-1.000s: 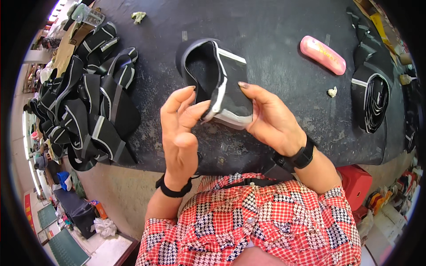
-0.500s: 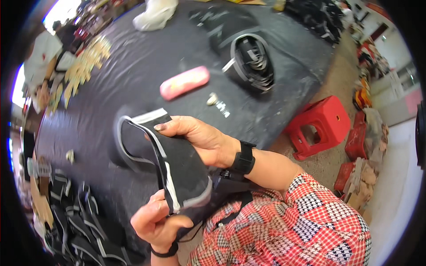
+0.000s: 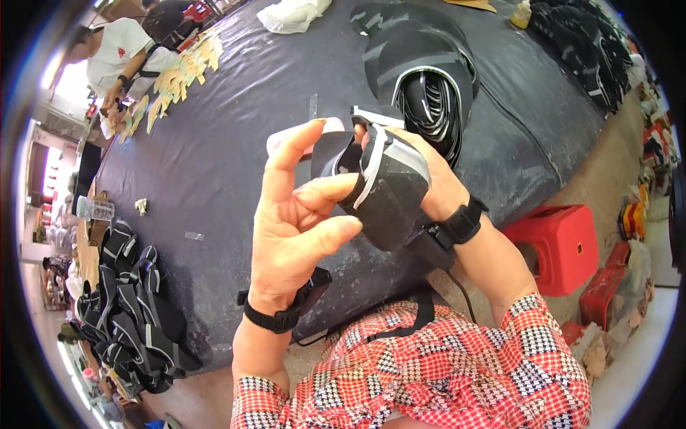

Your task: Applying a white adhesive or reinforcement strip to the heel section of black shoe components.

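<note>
A black fabric piece (image 3: 389,204) with grey-white trim is bent into a curve above the near part of the table. My right hand (image 3: 439,182) grips it from behind and the right; the piece hides some of those fingers. Close to the piece's left edge is my left hand (image 3: 286,222), index finger raised and thumb apart. Its middle finger reaches the edge, but I cannot tell whether it touches. Beyond the hands lies a stack of nested black pieces (image 3: 432,107) with similar trim. A pink case (image 3: 280,137) is partly hidden behind my left hand.
Black trimmed pieces lie heaped (image 3: 139,307) at the left edge of the dark-covered table (image 3: 221,150). Far left, a person (image 3: 125,61) stands beside yellowish cut pieces (image 3: 187,71). A white plastic bag (image 3: 293,13) lies at the back. A red stool (image 3: 561,250) stands right.
The fabric piece has moved right and up and is turned and bent more tightly. My left hand has risen from its lower corner, with fingers now spread. The view has shifted too.
</note>
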`<state>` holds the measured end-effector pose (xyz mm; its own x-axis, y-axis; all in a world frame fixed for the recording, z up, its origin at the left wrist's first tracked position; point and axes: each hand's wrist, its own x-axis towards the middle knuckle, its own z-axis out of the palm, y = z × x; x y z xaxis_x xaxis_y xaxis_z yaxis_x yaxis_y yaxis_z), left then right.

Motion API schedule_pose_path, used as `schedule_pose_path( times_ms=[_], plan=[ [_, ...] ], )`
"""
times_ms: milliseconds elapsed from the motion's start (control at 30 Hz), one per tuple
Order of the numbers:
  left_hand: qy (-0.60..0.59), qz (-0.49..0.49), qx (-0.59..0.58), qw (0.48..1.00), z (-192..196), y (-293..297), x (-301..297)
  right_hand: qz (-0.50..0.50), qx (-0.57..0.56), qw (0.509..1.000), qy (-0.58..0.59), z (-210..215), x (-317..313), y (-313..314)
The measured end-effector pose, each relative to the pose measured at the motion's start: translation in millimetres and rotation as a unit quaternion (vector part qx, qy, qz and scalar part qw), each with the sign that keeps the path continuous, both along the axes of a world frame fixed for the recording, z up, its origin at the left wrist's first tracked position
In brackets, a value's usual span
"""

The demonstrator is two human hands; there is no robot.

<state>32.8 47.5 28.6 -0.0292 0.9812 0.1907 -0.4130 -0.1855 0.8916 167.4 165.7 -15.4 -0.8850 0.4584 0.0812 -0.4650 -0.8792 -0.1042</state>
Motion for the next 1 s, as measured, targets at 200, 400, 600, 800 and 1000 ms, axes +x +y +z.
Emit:
schedule_pose_path(
  times_ms=[200, 400, 600, 800, 1000],
  plan=[
    [0.003, 0.065, -0.004, 0.998, 0.9, 0.2, 5.0, -0.043, 0.15, 0.983, -0.094, -3.8, -2.2, 6.9],
    [0.056, 0.176, 0.048, 0.982, -0.6, -14.9, 17.3, -0.012, 0.111, 0.986, -0.122, 13.9, -15.4, 7.6],
    [0.344, 0.167, 0.189, 0.905, 10.7, -37.0, 13.1, -0.084, 0.205, 0.968, -0.117, 29.2, -7.5, 21.9],
    [0.475, 0.009, 0.338, 0.812, 0.5, -4.0, 23.8, -0.226, 0.33, 0.911, -0.1, 36.8, 95.3, 30.6],
    [0.573, -0.154, 0.322, 0.738, -75.4, 48.3, 14.7, -0.23, 0.126, 0.932, -0.249, -82.1, 131.5, 19.7]
  ],
)
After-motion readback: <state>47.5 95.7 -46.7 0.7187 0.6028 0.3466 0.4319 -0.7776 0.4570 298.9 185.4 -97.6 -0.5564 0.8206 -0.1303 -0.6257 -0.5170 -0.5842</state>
